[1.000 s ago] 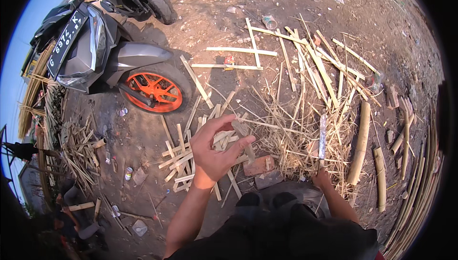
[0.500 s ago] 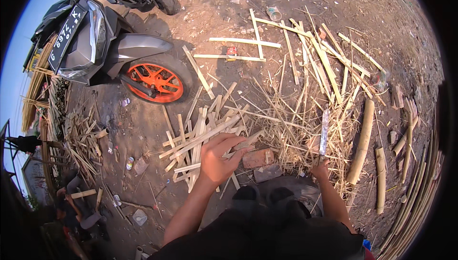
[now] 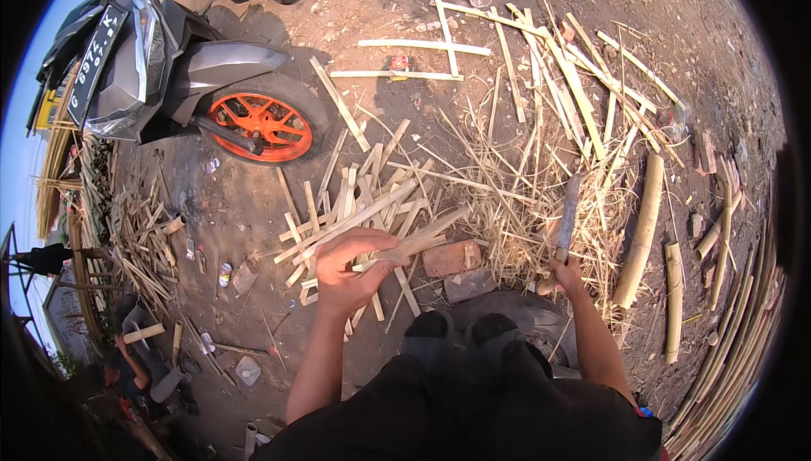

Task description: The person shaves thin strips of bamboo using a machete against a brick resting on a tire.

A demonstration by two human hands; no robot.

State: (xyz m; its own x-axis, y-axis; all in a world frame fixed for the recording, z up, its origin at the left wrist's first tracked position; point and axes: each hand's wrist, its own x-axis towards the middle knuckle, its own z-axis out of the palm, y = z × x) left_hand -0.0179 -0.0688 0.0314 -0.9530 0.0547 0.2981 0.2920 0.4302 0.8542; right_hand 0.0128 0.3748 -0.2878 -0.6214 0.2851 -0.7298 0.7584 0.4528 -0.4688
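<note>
Several short pale bamboo strips (image 3: 431,234) stick out from between the thumb and fingers of my left hand (image 3: 348,271), which is closed on one end of them. Their free ends point right, above a reddish brick (image 3: 452,258). In my right hand (image 3: 564,275) is a long-bladed knife (image 3: 568,218), gripped by its wooden handle, the blade pointing away from me over a heap of thin bamboo shavings (image 3: 515,224). Beyond and under my left hand lies a loose pile of split bamboo strips (image 3: 359,207).
A parked motorcycle with an orange wheel (image 3: 260,127) stands at the far left. Longer bamboo slats (image 3: 574,98) lie beyond the shavings. Thick bamboo pieces (image 3: 642,233) and a bundle of long poles (image 3: 731,360) are on the right. Another person (image 3: 139,368) sits at lower left.
My left hand has moved left and turned, so the bamboo strips show more fully. The knife has shifted slightly left and nearer, still in my right hand. The view has tilted a little.
</note>
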